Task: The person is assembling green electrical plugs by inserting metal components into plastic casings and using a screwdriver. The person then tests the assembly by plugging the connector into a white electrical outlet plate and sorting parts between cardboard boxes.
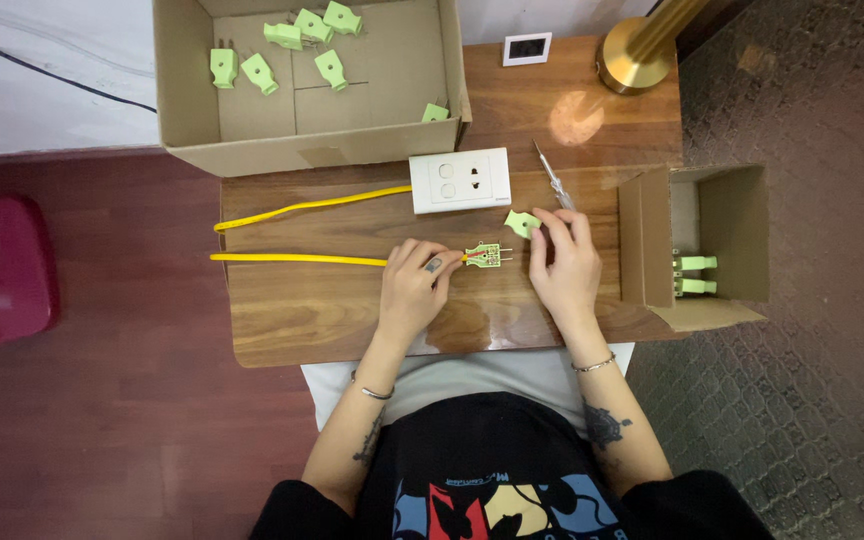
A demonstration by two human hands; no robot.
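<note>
- The open green plug (485,255) lies on the wooden table (332,310), in the middle, right in front of the person. Its cover is off, so the little metal parts inside show, and its two pins point to the right.
- A yellow cable (297,259) goes into the plug from the left. The wires look set in place already, but they are too small to be sure.
- The left hand (414,285) presses down on the cable just where it meets the plug. Its fingers are curled to hold it there.
- The right hand (564,262) pinches the green plug cover (522,222) with its fingertips, just up and to the right of the plug. The cover is not on yet, so I think closing the plug is the part left.
- A screwdriver (553,176) lies on the table just past the right hand.
- A white wall socket (460,180) sits behind the plug, and the cable's other end runs to it.
- A big cardboard box (187,90) at the back holds loose green plugs (257,72).
- A small cardboard box (727,235) on the right holds two more green plugs (697,274). They look done, I think.
- A gold lamp base (634,60) stands at the far corner of the table.
</note>
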